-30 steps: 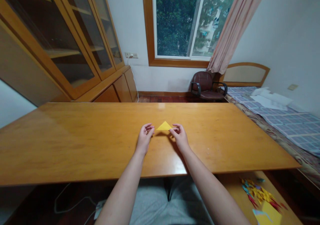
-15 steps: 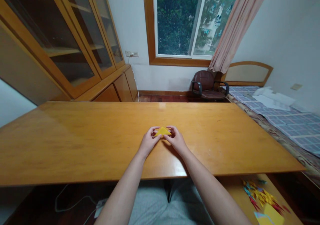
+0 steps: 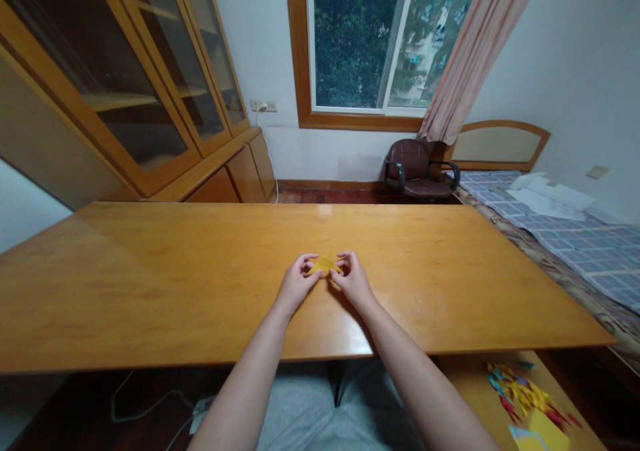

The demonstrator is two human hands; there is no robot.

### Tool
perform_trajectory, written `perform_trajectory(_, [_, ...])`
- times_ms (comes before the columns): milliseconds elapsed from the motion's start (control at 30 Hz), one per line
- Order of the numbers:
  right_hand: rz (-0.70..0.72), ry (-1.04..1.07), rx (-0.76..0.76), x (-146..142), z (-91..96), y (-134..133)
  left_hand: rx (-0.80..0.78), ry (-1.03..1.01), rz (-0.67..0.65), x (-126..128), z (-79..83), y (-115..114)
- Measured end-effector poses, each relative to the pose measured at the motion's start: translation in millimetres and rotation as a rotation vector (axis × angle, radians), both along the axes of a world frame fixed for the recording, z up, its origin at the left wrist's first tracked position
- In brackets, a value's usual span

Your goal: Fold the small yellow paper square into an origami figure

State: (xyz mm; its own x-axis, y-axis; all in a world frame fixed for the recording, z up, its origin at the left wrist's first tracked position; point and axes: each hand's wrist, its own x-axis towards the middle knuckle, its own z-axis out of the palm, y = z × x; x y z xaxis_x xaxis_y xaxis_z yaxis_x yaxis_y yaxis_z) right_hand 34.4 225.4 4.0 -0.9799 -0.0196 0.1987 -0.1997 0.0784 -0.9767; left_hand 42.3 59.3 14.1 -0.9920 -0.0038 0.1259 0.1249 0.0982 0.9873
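A small folded yellow paper [image 3: 325,265] is held just above the wooden table [image 3: 150,284], near its middle. My left hand [image 3: 296,283] pinches the paper's left end with curled fingers. My right hand [image 3: 353,280] pinches its right end the same way. The two hands almost touch, and most of the paper is hidden between the fingertips.
A lower wooden surface [image 3: 480,397] at the bottom right carries a pile of coloured folded papers [image 3: 520,397] and yellow sheets [image 3: 543,431]. A glass-door cabinet [image 3: 125,91] stands on the left, a brown chair [image 3: 417,171] under the window, a bed [image 3: 565,231] on the right.
My hands have come closer together, folding the flat yellow triangle's corners inward. The paper now looks smaller and sits pinched between both hands.
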Motion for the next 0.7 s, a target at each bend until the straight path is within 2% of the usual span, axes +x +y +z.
perform_trajectory(200, [-0.104, -0.003, -0.211, -4, 1.6, 6, 0.137, -0.01, 0.045, -4, -1.1, -3])
perform_trajectory(367, [-0.185, -0.019, -0.274, -6, 2.9, 11, 0.195, -0.048, 0.078, -4, -2.0, -5])
perform_trajectory(467, [-0.103, -0.004, -0.24, -6, 1.8, 9, 0.201, -0.061, 0.055, -3, -0.6, -5])
perform_trajectory(600, [0.055, 0.01, -0.123, -3, -0.2, 5, 0.162, -0.048, 0.015, -3, 1.3, -3])
perform_trajectory(700, [0.09, 0.01, -0.045, -2, -1.0, 4, 0.116, -0.035, 0.003, -3, 1.4, -2])
